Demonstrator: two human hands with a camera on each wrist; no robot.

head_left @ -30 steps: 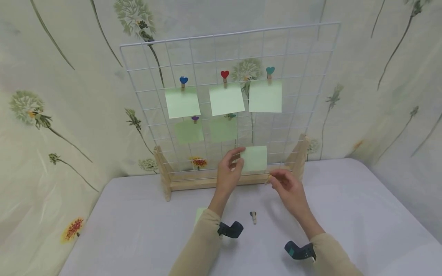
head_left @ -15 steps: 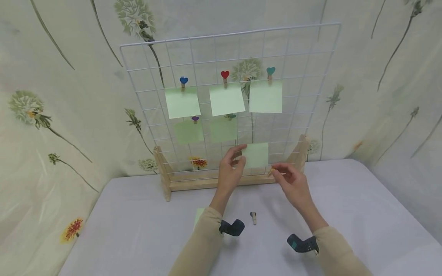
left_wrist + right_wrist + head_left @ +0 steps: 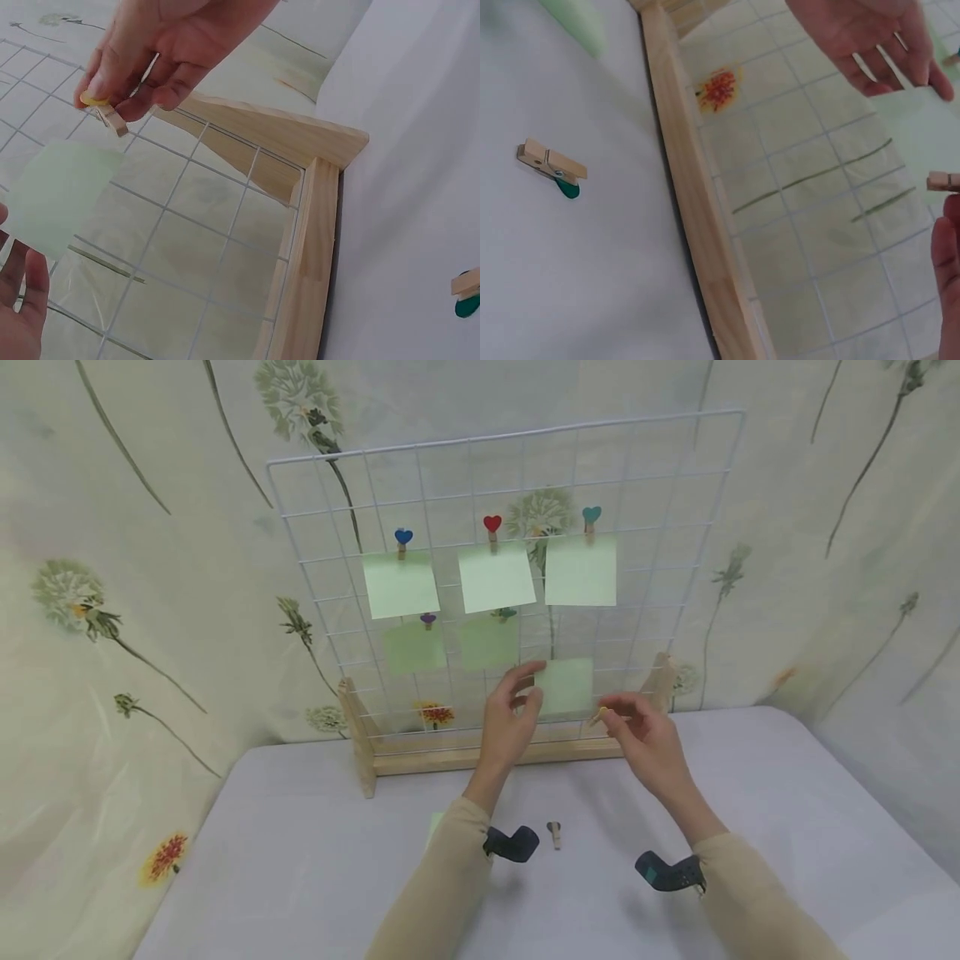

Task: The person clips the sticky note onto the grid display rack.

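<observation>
My left hand (image 3: 511, 714) pinches the left edge of a pale green paper sheet (image 3: 567, 687), holding it up in front of the lower part of a white wire grid (image 3: 637, 635). Just right of the sheet, my right hand (image 3: 649, 745) pinches a small wooden clothespin (image 3: 112, 120) with a yellow head between thumb and fingers. In the left wrist view the clothespin's wooden end points toward the sheet. On the table below the hands lies another clothespin (image 3: 551, 165), its heart-shaped head dark green.
Three sheets hang in the grid's upper row under blue, red and teal heart clothespins (image 3: 591, 517). Two more sheets (image 3: 489, 642) hang lower. A wooden stand (image 3: 420, 763) supports the grid on the white table (image 3: 300, 843). More green paper (image 3: 437, 820) shows beside the left sleeve.
Both hands have moved up and slightly right, carrying the sheet and the yellow-headed clothespin. The sheet now sits higher against the grid.
</observation>
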